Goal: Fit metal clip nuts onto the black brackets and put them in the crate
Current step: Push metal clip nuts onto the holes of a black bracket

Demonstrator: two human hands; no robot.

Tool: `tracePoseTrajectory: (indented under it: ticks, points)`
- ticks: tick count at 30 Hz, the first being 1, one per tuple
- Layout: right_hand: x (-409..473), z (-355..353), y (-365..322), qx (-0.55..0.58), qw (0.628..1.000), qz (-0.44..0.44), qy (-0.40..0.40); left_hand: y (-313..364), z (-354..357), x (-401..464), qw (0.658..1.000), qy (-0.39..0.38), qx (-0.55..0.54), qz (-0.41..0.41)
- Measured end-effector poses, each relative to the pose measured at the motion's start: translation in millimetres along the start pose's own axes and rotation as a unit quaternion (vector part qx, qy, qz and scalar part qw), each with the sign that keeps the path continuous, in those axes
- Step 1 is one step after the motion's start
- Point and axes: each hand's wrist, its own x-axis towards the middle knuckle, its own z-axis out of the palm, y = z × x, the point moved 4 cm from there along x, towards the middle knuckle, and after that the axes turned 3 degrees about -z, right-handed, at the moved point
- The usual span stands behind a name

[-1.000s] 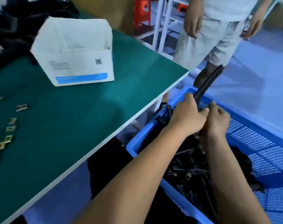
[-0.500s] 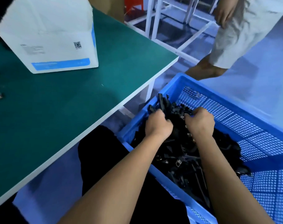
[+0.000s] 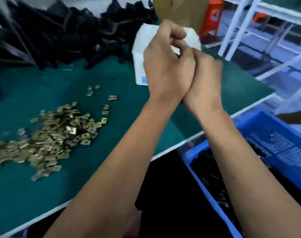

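My left hand [image 3: 165,62] and my right hand [image 3: 206,78] are raised together over the green table [image 3: 98,172], touching at the palms. The left hand's fingers are curled, with nothing visible in them. Blur and the left hand hide the right hand's fingers. A heap of brass-coloured metal clip nuts [image 3: 57,134] lies on the table to the left. A pile of black brackets [image 3: 60,35] fills the table's back. The blue mesh crate [image 3: 266,124] stands low at the right, with black brackets [image 3: 208,172] inside.
A white carton [image 3: 139,69] with a blue label stands behind my hands. A brown cardboard box [image 3: 180,9], a red stool [image 3: 213,19] and white metal racks [image 3: 240,23] are beyond the table. The table's white front edge runs diagonally beside the crate.
Both hands have come up out of the crate and moved left over the table, leaving the brackets behind. The view has swung left to the clip nuts.
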Motion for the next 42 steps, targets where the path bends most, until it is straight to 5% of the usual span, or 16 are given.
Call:
tracePoseTrajectory:
  ticks: [6,11,14,16,21,28,33,37,42]
  points:
    - [-7.4,137.6,-111.7,0.01,0.966,-0.114,-0.231,-62.3,-182.4,39.0,0.972,0.127,0.187,-0.067]
    - [-34.4,222.6,-184.7,-0.137,0.844,-0.194,-0.482,-124.3,-332.9,57.5,0.852,0.167,0.454,-0.199]
    - [-42.2,244.7,-204.5,-0.143,0.799,-0.226,-0.538,-155.1,-381.1,59.6,0.798,0.116,0.533,-0.256]
    - [-43.8,254.0,-206.5,-0.089,0.783,-0.217,-0.577,-168.7,-389.4,58.3,0.814,0.071,0.517,-0.256]
    - [-39.0,259.0,-190.1,0.043,0.805,-0.183,-0.563,-167.7,-387.0,61.7,0.866,0.132,0.43,-0.219]
    - [-29.4,249.5,-153.9,0.168,0.849,-0.157,-0.475,-154.7,-351.6,59.3,0.925,0.077,0.34,-0.15]
    - [-27.0,243.6,-140.9,0.301,0.852,-0.053,-0.426,-143.0,-351.8,60.1,0.916,0.073,0.392,-0.043]
    - [-28.8,242.2,-141.1,0.363,0.83,0.003,-0.422,-157.0,-353.2,55.8,0.9,-0.077,0.424,-0.067]
    - [-27.3,244.4,-137.3,0.403,0.822,0.045,-0.401,-161.1,-358.4,60.4,0.887,-0.059,0.452,-0.069]
